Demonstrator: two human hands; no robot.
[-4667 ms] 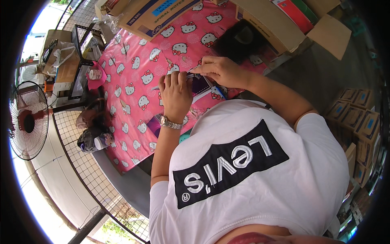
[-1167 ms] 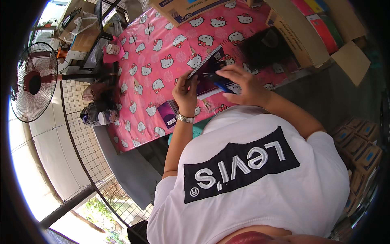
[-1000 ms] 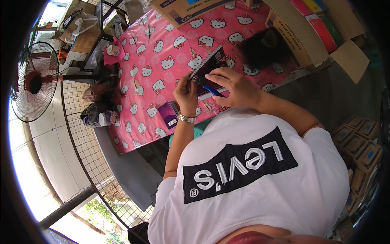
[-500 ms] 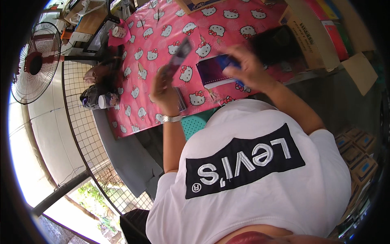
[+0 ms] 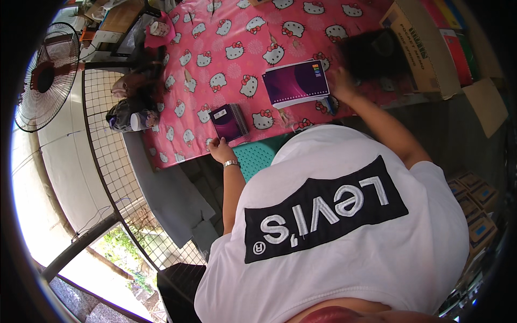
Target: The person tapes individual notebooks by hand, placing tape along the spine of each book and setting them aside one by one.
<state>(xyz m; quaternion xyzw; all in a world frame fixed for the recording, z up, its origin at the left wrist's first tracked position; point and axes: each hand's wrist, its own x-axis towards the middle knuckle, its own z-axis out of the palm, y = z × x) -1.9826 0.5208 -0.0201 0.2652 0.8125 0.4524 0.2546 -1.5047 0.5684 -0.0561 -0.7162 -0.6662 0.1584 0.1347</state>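
Note:
My left hand (image 5: 219,149) is closed at the near edge of a small purple notebook (image 5: 226,123), its fingertips pinching the corner. That notebook rests on a short pile of spiral-bound notebooks (image 5: 240,119), whose coils show along the right side. To the right lies a stack of larger purple notebooks (image 5: 296,85), with a row of white dots along the near edge and white pages beneath. Right beside this stack is my right hand (image 5: 341,87); its fingers are blurred. A small blue object (image 5: 329,105), its kind unclear, sits at the stack's near right corner.
A pink cartoon-cat tablecloth (image 5: 231,81) covers the table. A dark item (image 5: 371,54) and an open cardboard box (image 5: 423,48) are at the right. At the left are a white-lidded jar (image 5: 141,120), a cup (image 5: 158,28) and a fan (image 5: 47,78). A green stool (image 5: 256,159) is below.
My left hand has lowered the purple notebook from the air onto the small pile. My right hand has moved off the larger stack to its right side, leaving the cover uncovered.

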